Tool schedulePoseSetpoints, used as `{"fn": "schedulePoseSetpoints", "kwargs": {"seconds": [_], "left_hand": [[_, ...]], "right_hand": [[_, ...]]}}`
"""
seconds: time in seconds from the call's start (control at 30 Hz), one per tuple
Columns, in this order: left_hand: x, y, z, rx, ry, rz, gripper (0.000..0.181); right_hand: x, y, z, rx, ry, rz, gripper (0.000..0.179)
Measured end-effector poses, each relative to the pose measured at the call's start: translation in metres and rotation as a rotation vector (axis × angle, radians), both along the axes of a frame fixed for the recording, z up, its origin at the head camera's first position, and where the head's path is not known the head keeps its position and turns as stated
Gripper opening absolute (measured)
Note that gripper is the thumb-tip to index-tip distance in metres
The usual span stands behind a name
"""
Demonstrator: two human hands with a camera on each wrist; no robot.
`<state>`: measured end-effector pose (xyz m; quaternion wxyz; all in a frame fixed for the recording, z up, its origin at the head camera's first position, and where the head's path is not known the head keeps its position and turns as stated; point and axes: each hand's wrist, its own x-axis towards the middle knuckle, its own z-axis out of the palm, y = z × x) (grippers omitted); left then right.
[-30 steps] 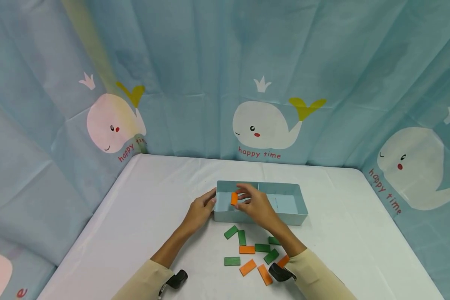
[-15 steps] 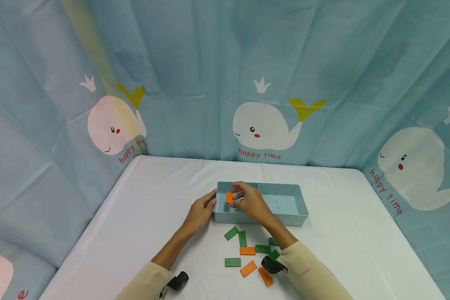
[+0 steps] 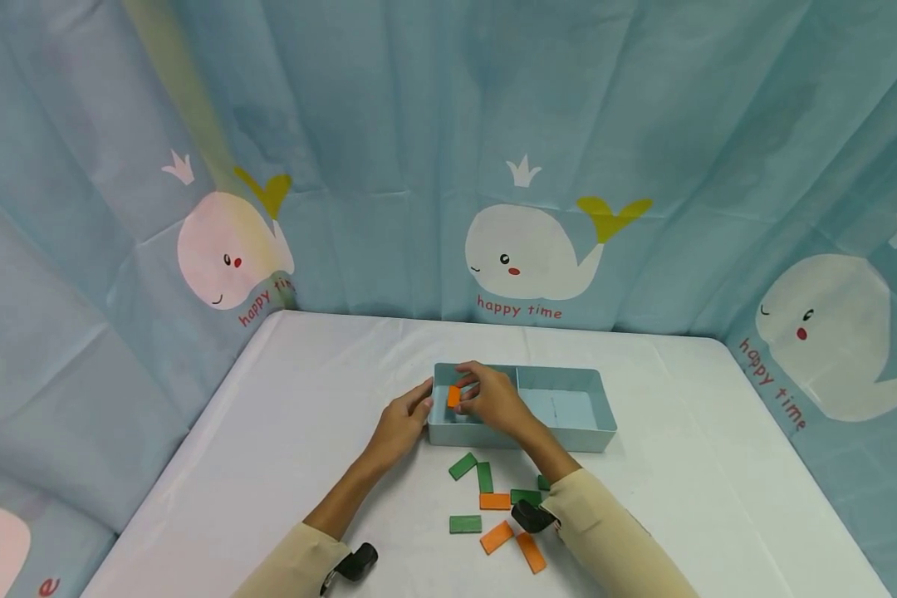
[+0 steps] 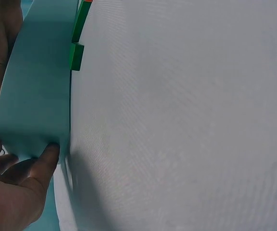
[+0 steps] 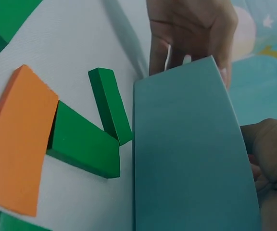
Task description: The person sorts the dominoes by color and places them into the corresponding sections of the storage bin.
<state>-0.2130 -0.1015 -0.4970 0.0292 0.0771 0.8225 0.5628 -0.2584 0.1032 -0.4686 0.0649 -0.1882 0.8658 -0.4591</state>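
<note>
A light blue box with a divider across its inside stands on the white table. My right hand is over the left compartment and pinches an orange block between thumb and fingers. Whether that block touches the compartment's floor, I cannot tell. At the box's left end, my left hand rests its fairly straight fingers and thumb against the outer wall. The left wrist view shows these fingertips on the box's end. In the right wrist view, the box wall hides the pinched block and most of the right hand.
In front of the box lie loose green blocks, such as one at the near left, and orange blocks, such as one nearer me. My right sleeve covers part of this group. A whale-print curtain hangs behind the table.
My right hand has moved left and slightly down inside the left compartment, carrying the orange block. Its sleeve now covers more of the loose blocks. The left hand stays at the box's end.
</note>
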Motion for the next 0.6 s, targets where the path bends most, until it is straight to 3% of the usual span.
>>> {"fn": "schedulePoseSetpoints", "kwargs": {"seconds": [0.6], "left_hand": [[0.000,0.000,-0.001,0.018,0.011,0.000,0.051]], "right_hand": [[-0.010,-0.012,-0.002,0.043,-0.007,0.056,0.055]]}}
